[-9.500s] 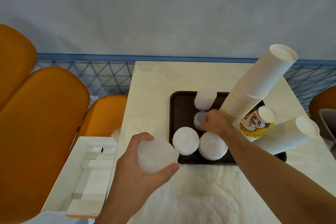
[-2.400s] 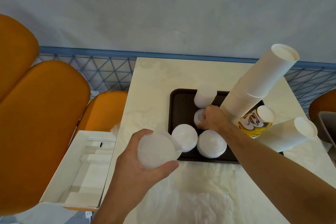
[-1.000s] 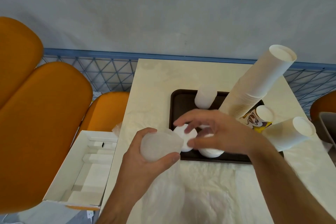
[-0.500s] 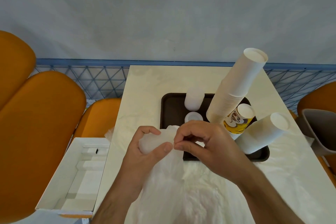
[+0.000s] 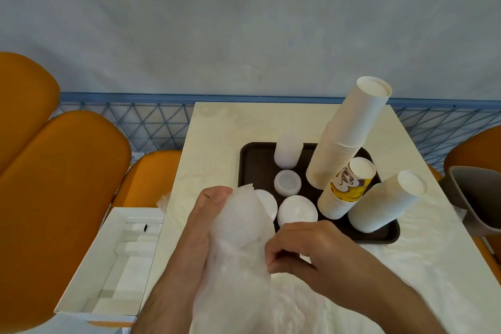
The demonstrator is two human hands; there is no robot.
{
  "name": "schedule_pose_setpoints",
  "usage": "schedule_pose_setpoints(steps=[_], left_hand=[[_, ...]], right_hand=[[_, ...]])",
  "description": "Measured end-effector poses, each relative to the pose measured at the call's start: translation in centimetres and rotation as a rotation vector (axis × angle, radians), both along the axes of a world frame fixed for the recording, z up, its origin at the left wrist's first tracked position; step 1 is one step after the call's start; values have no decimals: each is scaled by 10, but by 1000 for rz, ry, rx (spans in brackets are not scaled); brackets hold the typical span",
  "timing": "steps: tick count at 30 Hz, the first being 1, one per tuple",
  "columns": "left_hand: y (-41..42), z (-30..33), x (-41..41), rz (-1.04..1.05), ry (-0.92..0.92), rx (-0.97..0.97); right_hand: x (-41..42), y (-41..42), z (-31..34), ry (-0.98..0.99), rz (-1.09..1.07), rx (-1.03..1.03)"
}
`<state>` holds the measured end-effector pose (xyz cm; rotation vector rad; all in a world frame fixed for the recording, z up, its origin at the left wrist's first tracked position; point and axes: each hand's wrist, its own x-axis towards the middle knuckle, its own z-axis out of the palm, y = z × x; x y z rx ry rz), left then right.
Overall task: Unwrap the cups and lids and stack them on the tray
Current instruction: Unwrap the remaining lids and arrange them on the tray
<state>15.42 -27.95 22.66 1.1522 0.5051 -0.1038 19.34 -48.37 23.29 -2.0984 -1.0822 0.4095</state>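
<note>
No text, brand name, number or sign can be read anywhere in the frame. The one printed surface is on the printed cup stack [image 5: 348, 184], right of centre on the tray [image 5: 256, 163]: a yellow band with a brown and white swirled graphic, whose shapes do not resolve into letters. The other cups, the lids, the wrapping and the open white box [image 5: 113, 263] at lower left show plain, unmarked surfaces.

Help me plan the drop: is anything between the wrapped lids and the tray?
Yes. The plastic wrap covers the lid stack in the left hand; the right hand pinches it. The tray's near edge already holds two lid stacks.
</note>
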Motion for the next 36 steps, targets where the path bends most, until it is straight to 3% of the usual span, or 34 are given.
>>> schedule_pose_setpoints(steps=[2,5,10,13,16,25,30,36], left_hand=[[2,-1,-1,-27,15,0],[-9,8,-2,18,-49,221],[-16,2,-7,-40,-202,652],[-20,-1,-10,-124,-274,795],[-21,-5,-10,-166,-292,848],[-15,-11,-9,-170,-284,848],[-11,-18,-4,-164,-257,890],[-4,-26,-1,-173,-227,909]], right_hand=[[3,-4,-1,65,10,-53],[13,-9,9,228,-63,-29],[40,4,17,455,-475,233],[48,17,14,535,-454,140],[48,24,9,528,-421,83],[45,38,0,216,-506,-38],[38,44,-9,358,-582,139],[39,44,-22,977,-641,356]])
